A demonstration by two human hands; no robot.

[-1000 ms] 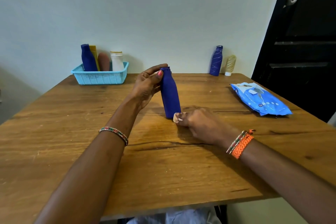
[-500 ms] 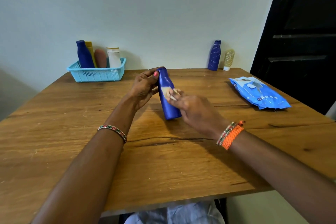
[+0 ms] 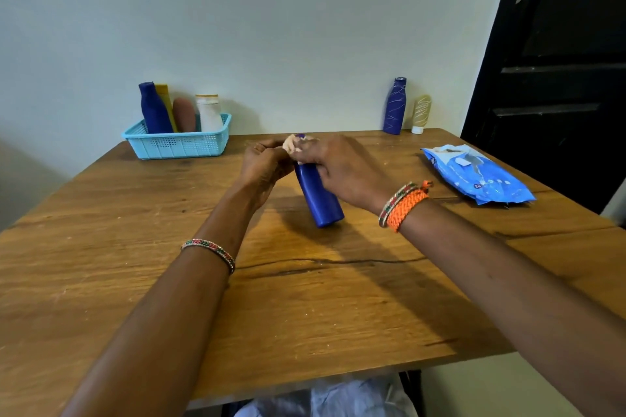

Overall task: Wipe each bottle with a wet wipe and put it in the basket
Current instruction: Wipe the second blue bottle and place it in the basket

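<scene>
Altogether seven bottles show on a wooden table [image 3: 101,281]: four in a light blue basket [image 3: 179,144] at the far left corner, two loose ones at the far edge toward the right corner, and one being handled near the middle. The basket holds a dark blue bottle [image 3: 152,108], a yellow bottle [image 3: 164,95], a brown bottle [image 3: 184,114] and a white bottle [image 3: 208,112], all standing upright. The loose pair are a blue patterned bottle [image 3: 394,107] and, just beside it, a cream bottle [image 3: 421,113] standing on its cap. One blue pack of wet wipes [image 3: 477,176] lies flat near the right edge. The blue bottle in hand [image 3: 318,196] tilts, its base resting on the table nearer the person and its top leaning away and to the left, so its long axis runs diagonally. The left hand [image 3: 262,166] has its fingers curled at the neck of the bottle. The right hand [image 3: 338,166] pinches one small pale wad, probably a wipe [image 3: 290,143], against the top of the bottle. Two arms reach in from the near edge, with one beaded bracelet [image 3: 210,249] on the left wrist and two bracelets [image 3: 403,201] on the right.
</scene>
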